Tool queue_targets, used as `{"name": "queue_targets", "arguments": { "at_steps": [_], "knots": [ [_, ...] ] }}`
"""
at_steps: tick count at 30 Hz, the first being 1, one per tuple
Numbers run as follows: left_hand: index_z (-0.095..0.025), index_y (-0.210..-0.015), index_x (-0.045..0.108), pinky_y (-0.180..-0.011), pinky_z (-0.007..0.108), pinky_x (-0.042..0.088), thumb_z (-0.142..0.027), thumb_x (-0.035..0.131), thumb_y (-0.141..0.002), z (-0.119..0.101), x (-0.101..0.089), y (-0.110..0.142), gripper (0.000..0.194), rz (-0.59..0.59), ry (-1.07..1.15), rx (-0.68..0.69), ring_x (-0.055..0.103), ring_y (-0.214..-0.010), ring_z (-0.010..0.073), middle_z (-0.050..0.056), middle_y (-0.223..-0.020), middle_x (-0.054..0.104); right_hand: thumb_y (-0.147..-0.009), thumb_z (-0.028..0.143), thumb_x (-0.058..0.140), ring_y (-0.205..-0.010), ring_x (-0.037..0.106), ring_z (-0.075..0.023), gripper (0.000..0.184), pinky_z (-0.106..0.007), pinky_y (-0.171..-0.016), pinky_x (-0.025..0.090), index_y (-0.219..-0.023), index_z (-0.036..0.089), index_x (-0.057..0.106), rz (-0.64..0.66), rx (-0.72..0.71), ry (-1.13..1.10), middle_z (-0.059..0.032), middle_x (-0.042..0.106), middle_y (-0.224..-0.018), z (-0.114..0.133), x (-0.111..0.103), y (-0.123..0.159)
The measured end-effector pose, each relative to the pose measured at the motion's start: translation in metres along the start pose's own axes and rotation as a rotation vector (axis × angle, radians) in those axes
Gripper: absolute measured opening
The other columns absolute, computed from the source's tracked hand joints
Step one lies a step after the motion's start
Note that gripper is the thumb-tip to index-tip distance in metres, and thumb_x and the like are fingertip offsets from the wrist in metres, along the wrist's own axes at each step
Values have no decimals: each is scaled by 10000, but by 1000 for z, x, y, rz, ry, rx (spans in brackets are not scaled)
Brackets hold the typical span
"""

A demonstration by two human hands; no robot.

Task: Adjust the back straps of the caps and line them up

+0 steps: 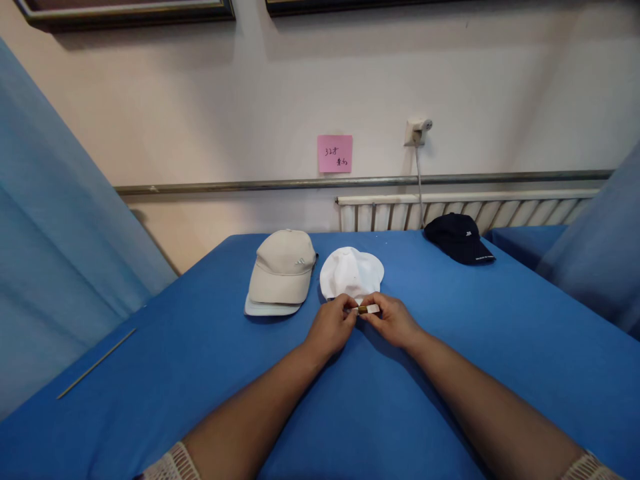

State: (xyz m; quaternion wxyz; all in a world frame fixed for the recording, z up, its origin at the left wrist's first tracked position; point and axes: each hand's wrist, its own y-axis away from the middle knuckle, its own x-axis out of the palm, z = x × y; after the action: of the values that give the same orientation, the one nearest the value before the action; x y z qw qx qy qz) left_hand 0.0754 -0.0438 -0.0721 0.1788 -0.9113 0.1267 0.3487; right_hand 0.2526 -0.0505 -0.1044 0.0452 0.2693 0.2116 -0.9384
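A white cap (351, 270) lies on the blue-covered table, its back strap (373, 309) toward me. A small brass-coloured buckle (363, 310) shows on the strap between my hands. My left hand (331, 325) pinches the strap's left part with thumb and fingers. On the other side, my right hand (395, 321) grips the strap's right end in a pinch. Just left of the white cap sits a beige cap (281, 270), stacked over a paler brim (273, 309).
A navy cap (457, 238) lies at the table's (210, 373) back right. Near the left edge is a thin rod (96, 364). Behind the table are a radiator (383, 217), a wall rail (250, 185), a plugged socket (415, 133) and a pink note (335, 154). Blue curtains (60, 220) hang at both sides.
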Motion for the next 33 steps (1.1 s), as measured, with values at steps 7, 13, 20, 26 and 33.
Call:
{"name": "queue_targets", "arguments": {
  "at_steps": [7, 13, 20, 26, 33],
  "knots": [
    [-182, -932, 583, -636, 250, 485, -191, 612, -759, 6, 14, -1, 176, -29, 396, -86, 648, -728, 156, 41, -879, 687, -791, 178, 588, -808, 638, -168, 179, -281, -733, 474, -964, 215, 619, 26, -16, -9, -17, 696, -925, 2, 0, 0],
    [-167, -869, 541, -514, 221, 465, -179, 637, -723, 7, 19, -4, 176, -27, 567, -180, 594, -536, 106, -5, -727, 631, -794, 187, 596, -780, 629, -164, 169, -278, -716, 471, -957, 222, 624, 47, -1, -22, -13, 694, -922, 4, 1, 0],
    [-165, -837, 533, -461, 192, 431, -223, 652, -717, 7, 18, -5, 178, -51, 535, -195, 569, -510, 94, -21, -682, 604, -789, 187, 607, -764, 623, -155, 247, -269, -688, 455, -1034, 225, 604, 44, 15, -59, -7, 694, -917, 2, 1, 1],
    [-162, -832, 526, -444, 181, 401, -231, 663, -713, 3, 13, -7, 194, -104, 547, -232, 536, -484, 80, -32, -657, 589, -738, 278, 708, -539, 566, -121, 184, -232, -512, 431, -831, 195, 572, -68, 440, -532, 41, 594, -629, 9, 8, 1],
    [-159, -818, 530, -490, 206, 442, -237, 699, -684, 5, 12, -9, 229, -102, 604, -230, 556, -511, 89, -31, -665, 595, -821, 167, 632, -635, 645, -101, 65, -202, -624, 512, -854, 116, 653, 60, 828, -1318, -47, 676, -735, 18, 8, 5]
  ]
}}
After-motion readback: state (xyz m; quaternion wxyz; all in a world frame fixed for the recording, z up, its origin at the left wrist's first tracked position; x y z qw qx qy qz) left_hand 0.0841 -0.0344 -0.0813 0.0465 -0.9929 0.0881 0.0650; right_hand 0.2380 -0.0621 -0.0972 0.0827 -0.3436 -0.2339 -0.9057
